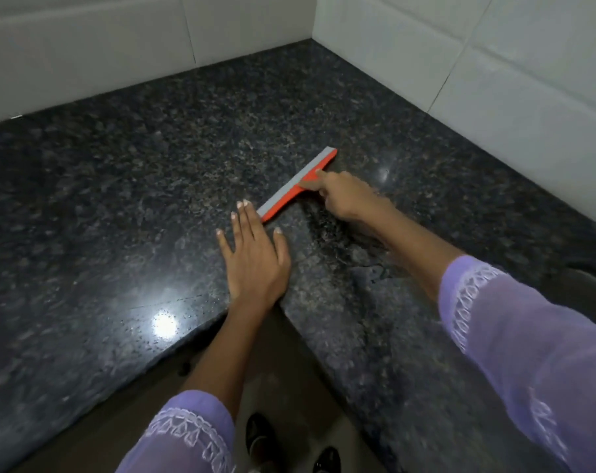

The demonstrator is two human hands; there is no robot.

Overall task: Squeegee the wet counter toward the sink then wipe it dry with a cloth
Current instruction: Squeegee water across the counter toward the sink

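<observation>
An orange squeegee (291, 187) with a grey rubber blade lies blade-down on the dark speckled granite counter (119, 186), near the inner corner of the L-shaped top. My right hand (344, 196) is closed around its handle, with the forefinger laid along the orange bar. Just below the blade's near end, my left hand (253, 257) rests flat on the counter with fingers spread, holding nothing. Water droplets glint on the counter (163, 322) by a light reflection. No sink or cloth is in view.
White tiled walls (494, 63) close the counter at the back and right, meeting in a corner. The counter's front edge forms an inner angle by my body. A dark rim (593, 278) shows at the right edge. My shoes (262, 438) stand on the floor below.
</observation>
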